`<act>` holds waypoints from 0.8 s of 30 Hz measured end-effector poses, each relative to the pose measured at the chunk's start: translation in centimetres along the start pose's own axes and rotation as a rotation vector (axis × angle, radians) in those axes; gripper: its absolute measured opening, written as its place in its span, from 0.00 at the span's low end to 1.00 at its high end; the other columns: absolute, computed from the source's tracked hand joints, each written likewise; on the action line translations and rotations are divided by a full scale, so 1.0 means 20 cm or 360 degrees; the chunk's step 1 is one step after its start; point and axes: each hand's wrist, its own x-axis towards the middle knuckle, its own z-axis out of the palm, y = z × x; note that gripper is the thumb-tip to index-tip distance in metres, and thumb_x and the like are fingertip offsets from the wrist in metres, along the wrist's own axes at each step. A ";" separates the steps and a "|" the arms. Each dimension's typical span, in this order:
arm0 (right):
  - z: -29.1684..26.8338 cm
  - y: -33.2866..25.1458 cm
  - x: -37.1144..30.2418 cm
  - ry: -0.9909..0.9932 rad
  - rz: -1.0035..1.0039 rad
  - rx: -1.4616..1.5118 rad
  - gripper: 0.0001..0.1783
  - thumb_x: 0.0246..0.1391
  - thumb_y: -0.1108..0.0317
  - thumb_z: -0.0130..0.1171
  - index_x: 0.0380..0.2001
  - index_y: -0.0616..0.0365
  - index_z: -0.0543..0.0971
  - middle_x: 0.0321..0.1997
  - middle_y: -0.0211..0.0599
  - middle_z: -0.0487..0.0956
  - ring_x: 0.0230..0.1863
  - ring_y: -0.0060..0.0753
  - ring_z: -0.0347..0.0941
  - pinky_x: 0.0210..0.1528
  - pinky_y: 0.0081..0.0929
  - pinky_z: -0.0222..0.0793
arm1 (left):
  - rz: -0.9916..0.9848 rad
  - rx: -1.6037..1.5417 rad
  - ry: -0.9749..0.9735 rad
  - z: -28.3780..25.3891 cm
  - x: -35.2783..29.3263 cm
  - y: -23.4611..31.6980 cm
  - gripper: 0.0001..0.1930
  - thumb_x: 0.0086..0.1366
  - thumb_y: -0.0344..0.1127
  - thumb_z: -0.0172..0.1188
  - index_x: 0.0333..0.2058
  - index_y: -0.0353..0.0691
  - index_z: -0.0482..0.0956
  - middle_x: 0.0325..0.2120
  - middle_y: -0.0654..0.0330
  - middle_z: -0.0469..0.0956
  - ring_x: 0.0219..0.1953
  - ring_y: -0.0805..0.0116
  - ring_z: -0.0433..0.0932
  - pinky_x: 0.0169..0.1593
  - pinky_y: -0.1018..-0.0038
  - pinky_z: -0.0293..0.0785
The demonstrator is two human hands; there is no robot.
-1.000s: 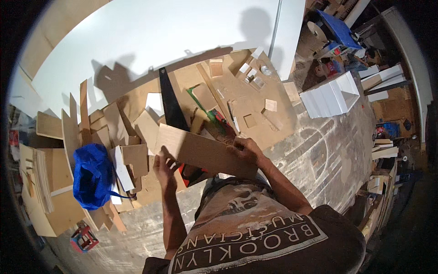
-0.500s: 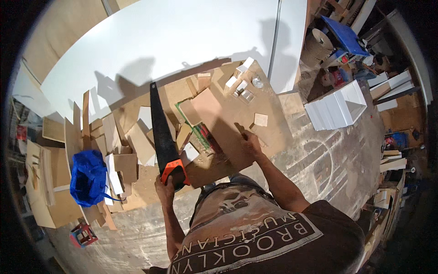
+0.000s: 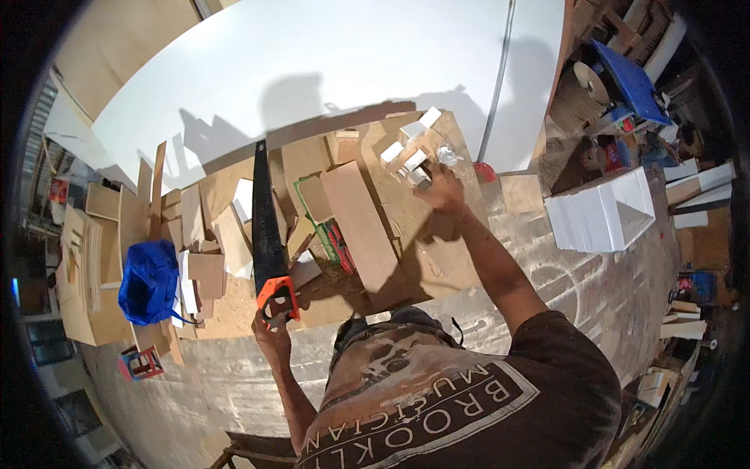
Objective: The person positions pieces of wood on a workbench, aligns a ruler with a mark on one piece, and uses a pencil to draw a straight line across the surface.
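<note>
My left hand [image 3: 273, 338] is closed around the orange handle of a hand saw [image 3: 266, 211]. The saw's long dark blade points away from me over the workbench [image 3: 437, 262]. At the far right of the bench my right hand [image 3: 444, 190] reaches against a group of small white blocks [image 3: 412, 162]. Its fingers are curled together, and what they grip is hidden. A long brown board [image 3: 361, 227] lies between my hands. Beside the board are a green-edged piece [image 3: 324, 234] and a red and black tool [image 3: 341, 245]. A crumpled clear thing [image 3: 448, 155] sits just beyond my right hand.
Wood offcuts [image 3: 230, 234] crowd the bench's left side, with a blue bag [image 3: 148, 281] at its edge. A large white panel [image 3: 312, 62] rises behind. White box-like pieces [image 3: 598, 211] stand on the floor at right, near a brown roll [image 3: 580, 90].
My right hand has moved away from the brown board to the white blocks at the far right. The small square wood piece no longer shows. My left hand still holds the saw.
</note>
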 end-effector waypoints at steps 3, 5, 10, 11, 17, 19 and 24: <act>0.08 -0.03 -0.01 0.0146 -0.0044 -0.0034 0.44 0.46 0.50 0.68 0.63 0.59 0.66 0.60 0.50 0.73 0.61 0.55 0.70 0.60 0.51 0.67 | 0.0129 -0.0153 -0.0018 0.07 -0.06 0.15 0.28 0.66 0.38 0.64 0.59 0.28 0.69 0.52 0.40 0.73 0.55 0.45 0.73 0.57 0.55 0.70; 0.12 0.02 -0.03 0.0283 -0.0100 0.0056 0.40 0.48 0.53 0.68 0.62 0.58 0.68 0.59 0.49 0.74 0.59 0.55 0.71 0.59 0.51 0.67 | 0.0091 -0.0121 -0.0093 0.14 -0.06 0.22 0.27 0.66 0.38 0.64 0.59 0.28 0.69 0.50 0.45 0.76 0.51 0.52 0.76 0.54 0.59 0.73; 0.06 -0.02 -0.16 0.0525 -0.0511 0.0482 0.33 0.46 0.63 0.70 0.56 0.61 0.73 0.51 0.49 0.76 0.54 0.56 0.73 0.55 0.49 0.68 | 0.0164 -0.0727 -0.0467 0.37 -0.01 0.70 0.25 0.66 0.33 0.64 0.59 0.31 0.70 0.49 0.52 0.77 0.49 0.65 0.78 0.48 0.69 0.78; -0.01 -0.09 -0.21 0.0462 -0.0572 0.0630 0.32 0.46 0.65 0.70 0.55 0.61 0.74 0.51 0.49 0.77 0.54 0.56 0.73 0.56 0.48 0.68 | 0.0214 -0.0819 -0.0659 0.42 0.04 0.77 0.26 0.66 0.31 0.64 0.60 0.32 0.69 0.51 0.52 0.76 0.50 0.65 0.78 0.48 0.70 0.79; -0.24 -0.26 -0.45 0.0682 -0.0995 0.0645 0.27 0.44 0.64 0.70 0.49 0.59 0.78 0.52 0.50 0.76 0.54 0.55 0.73 0.59 0.47 0.67 | 0.0694 -0.0943 -0.1042 0.64 0.16 1.29 0.34 0.59 0.21 0.67 0.63 0.43 0.67 0.57 0.58 0.71 0.55 0.65 0.76 0.49 0.69 0.80; -0.32 -0.27 -0.50 0.0545 -0.0989 0.0674 0.27 0.46 0.63 0.69 0.51 0.58 0.77 0.53 0.50 0.75 0.55 0.54 0.72 0.60 0.47 0.66 | 0.0965 -0.0779 -0.1119 0.66 0.18 1.36 0.31 0.60 0.20 0.66 0.61 0.43 0.70 0.60 0.58 0.67 0.57 0.65 0.74 0.51 0.68 0.80; -0.51 -0.24 -0.59 0.0145 -0.0915 0.1028 0.28 0.50 0.62 0.69 0.55 0.56 0.74 0.54 0.48 0.75 0.59 0.52 0.71 0.63 0.43 0.65 | 0.0820 -0.0985 -0.1454 0.73 0.20 1.33 0.25 0.61 0.17 0.63 0.57 0.41 0.74 0.52 0.62 0.78 0.52 0.70 0.78 0.54 0.70 0.77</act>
